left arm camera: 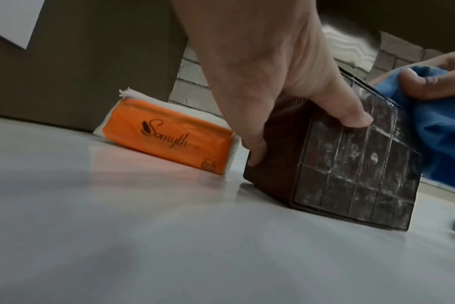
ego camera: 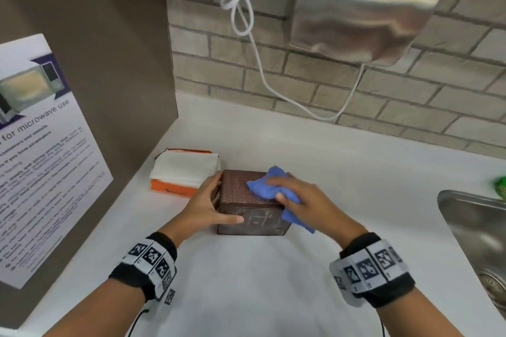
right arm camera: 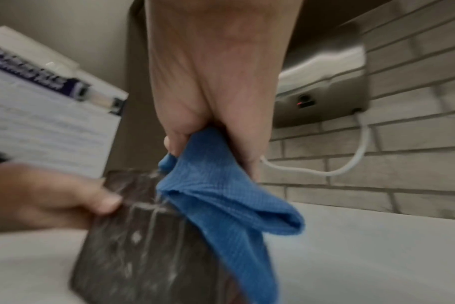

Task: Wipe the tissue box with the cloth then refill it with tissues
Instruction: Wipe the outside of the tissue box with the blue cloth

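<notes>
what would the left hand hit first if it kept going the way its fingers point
The box: the left hand already grips its left side. Past it, probably the cloth under the right hand.

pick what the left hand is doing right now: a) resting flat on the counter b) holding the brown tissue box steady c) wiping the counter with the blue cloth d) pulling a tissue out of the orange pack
b: the left hand grips the brown tissue box at its left side, thumb on the front face, while the right hand presses the blue cloth on its top; the orange pack lies untouched behind.
</notes>
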A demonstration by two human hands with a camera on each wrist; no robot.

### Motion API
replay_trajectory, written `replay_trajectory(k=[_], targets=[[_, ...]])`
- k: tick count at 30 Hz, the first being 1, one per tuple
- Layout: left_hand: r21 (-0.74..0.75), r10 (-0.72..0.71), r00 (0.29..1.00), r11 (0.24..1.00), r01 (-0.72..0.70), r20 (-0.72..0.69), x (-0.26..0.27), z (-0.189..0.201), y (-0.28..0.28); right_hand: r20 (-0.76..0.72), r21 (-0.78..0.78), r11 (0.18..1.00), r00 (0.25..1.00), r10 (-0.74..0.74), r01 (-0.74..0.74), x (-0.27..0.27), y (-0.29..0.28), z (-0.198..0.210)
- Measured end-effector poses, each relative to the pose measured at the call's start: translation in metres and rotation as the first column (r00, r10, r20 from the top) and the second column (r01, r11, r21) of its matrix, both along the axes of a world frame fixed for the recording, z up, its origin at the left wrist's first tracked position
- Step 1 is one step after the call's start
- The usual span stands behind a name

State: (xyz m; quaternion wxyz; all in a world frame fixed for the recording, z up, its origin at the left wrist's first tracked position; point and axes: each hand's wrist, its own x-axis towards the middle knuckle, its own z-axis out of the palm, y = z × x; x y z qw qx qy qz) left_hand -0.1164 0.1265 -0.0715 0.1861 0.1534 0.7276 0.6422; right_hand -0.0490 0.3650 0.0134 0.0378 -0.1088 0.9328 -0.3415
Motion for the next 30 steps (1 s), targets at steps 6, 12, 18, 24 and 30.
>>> replay_trajectory(k=[6,12,18,24,30], targets=[[-0.095,-0.036,0.999,0.995,0.036,-0.002,-0.007,-0.011,-0.003,0.117,0.103,0.985,0.985,0.126,-0.138,-0.018,-0.054,-0.002],[-0.191,-0.004,1.000,0.982,-0.001,-0.023,-0.010,-0.013,0.001,0.010,0.328,0.944,0.999,0.034,-0.036,-0.023,-0.042,-0.072],[-0.101,-0.032,0.998,0.995,0.026,-0.061,-0.012,-0.013,-0.001,-0.039,-0.124,0.991,0.999,0.038,-0.042,0.007,0.031,-0.023],[-0.086,-0.023,0.996,0.996,0.015,-0.086,-0.006,-0.013,0.002,-0.133,0.107,0.990,0.986,0.103,-0.089,-0.020,-0.032,-0.038],[-0.105,0.036,0.993,0.993,-0.049,-0.116,-0.005,-0.015,0.003,-0.203,0.321,0.925,0.939,0.276,-0.202,-0.042,-0.065,-0.026]])
